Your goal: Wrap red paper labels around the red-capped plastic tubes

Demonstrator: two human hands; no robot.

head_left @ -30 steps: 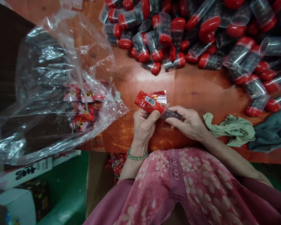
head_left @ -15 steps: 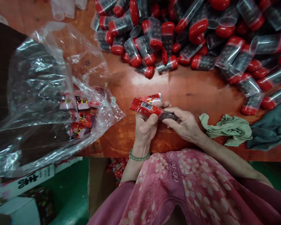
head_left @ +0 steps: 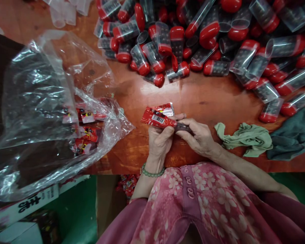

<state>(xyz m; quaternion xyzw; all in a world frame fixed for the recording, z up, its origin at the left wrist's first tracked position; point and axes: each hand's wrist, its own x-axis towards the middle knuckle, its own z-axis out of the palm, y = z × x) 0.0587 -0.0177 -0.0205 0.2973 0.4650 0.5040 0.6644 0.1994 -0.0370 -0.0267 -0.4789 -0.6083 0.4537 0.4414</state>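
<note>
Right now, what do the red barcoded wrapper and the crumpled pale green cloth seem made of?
Red barcoded wrapper: probably thin plastic film, given slight sheen; foil possible. Crumpled pale green cloth: seemingly matte fabric with soft folds; fibre unclear.

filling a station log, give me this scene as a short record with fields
Left hand: holds a red wrapper, barcode showing
Right hand: holds a dark piece at the wrapper's end
Left side: clear plastic bag, red packets seen through it
Far side: heap of clear containers with red ends
Right side: pale green cloth beside a darker cloth
</note>
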